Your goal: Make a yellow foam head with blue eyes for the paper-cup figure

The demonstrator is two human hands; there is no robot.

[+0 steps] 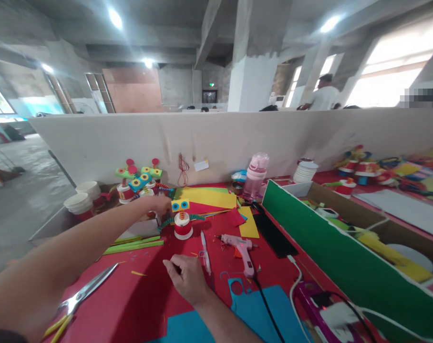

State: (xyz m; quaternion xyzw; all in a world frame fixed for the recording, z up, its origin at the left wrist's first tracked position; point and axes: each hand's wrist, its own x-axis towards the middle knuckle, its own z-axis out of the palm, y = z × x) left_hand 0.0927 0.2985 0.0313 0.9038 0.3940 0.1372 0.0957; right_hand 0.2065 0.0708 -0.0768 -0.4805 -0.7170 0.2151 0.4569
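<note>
My left hand (162, 205) reaches to the back of the red table, next to a small paper-cup robot figure (182, 226) with a yellow head, ringed blue eyes and green folded-paper arms. Its fingers are mostly hidden behind the figure's head and arm, so whether they grip it is unclear. My right hand (188, 277) hovers low over the table in front of the figure, fingers curled in with nothing visible in them. Beside it lie a white pen-like tool (205, 251) and a pink hot glue gun (240, 248) with its cord.
Scissors (81, 291) lie at left near green strips (134, 245). More figures (139, 181) and paper cups (78, 200) stand behind. Blue card (270, 309), a black phone (273, 233), a purple power strip (324, 309), a pink bottle (256, 176) and a green-sided box (327, 252) sit right.
</note>
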